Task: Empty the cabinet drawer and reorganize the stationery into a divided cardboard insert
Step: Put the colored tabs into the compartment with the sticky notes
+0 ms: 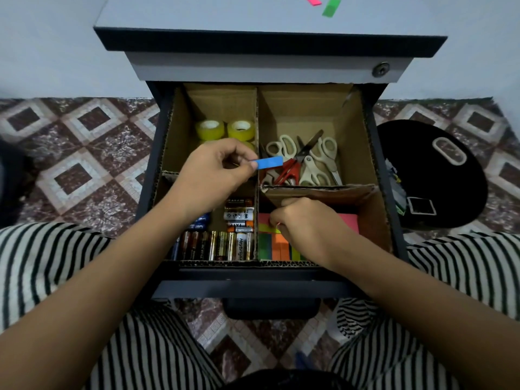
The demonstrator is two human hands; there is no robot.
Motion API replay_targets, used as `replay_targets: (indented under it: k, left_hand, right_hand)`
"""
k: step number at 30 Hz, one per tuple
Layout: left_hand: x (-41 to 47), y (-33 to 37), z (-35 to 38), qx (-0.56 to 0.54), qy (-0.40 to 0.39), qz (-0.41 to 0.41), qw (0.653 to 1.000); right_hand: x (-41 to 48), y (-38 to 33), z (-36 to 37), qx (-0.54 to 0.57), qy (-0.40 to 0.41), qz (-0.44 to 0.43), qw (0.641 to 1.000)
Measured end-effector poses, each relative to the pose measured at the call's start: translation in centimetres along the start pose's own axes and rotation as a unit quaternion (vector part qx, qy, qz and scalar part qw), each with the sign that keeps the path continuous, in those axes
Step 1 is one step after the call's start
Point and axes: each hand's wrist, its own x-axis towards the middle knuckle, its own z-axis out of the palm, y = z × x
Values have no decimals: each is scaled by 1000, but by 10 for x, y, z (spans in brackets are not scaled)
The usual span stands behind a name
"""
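Head view, looking down into the open drawer (253,288) of a grey cabinet (225,12). The cardboard insert (309,108) sits inside the drawer and splits it into four compartments.

- Far left compartment: yellow tape rolls (210,129), standing close together.
- Far right compartment: scissors (309,161), several pairs piled on each other, cream handles and one red pair.
- Near left compartment: batteries (219,244), a row along the near wall and more stacked crosswise behind it.
- Near right compartment: neon sticky flag pads (275,244) side by side in green, orange and yellow, with a pink sticky note pad (349,222) just to the right of the hand.

Left hand (216,170): raised over the centre divider, thumb and forefinger pinched together on one end of a blue sticky flag (270,162). The flag points right, over the edge of the scissors compartment, clear of the contents below.

Right hand (306,226): lowered into the near right compartment, fingers curled, tips down on the sticky flag pads. Cannot tell whether it grips one.

On the cabinet top, far edge: a pink strip (312,0) and a green strip (331,7), apart from each other. A lock (380,69) sits on the cabinet front at right. A black round object (430,175) lies on the patterned floor tiles (70,153) right of the cabinet. Striped trouser legs (56,266) flank the drawer.
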Motion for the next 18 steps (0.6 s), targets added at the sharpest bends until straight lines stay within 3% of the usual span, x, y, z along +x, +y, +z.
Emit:
replay_targets:
  k: [7, 11, 15, 18]
  left_hand:
    - [0, 0, 0, 0, -2, -4, 1000]
    - [-2, 4, 1, -33, -20, -19, 999]
    - [-5, 5, 4, -37, -46, -18, 998]
    - [-7, 7, 6, -40, -72, -15, 996]
  right_hand:
    - [0, 3, -5, 31, -14, 7, 999]
    - [-6, 5, -33, 112, 6, 38, 993]
    - [-16, 14, -53, 251, 141, 73, 955]
    - [-14, 23, -54, 256, 243, 96, 931]
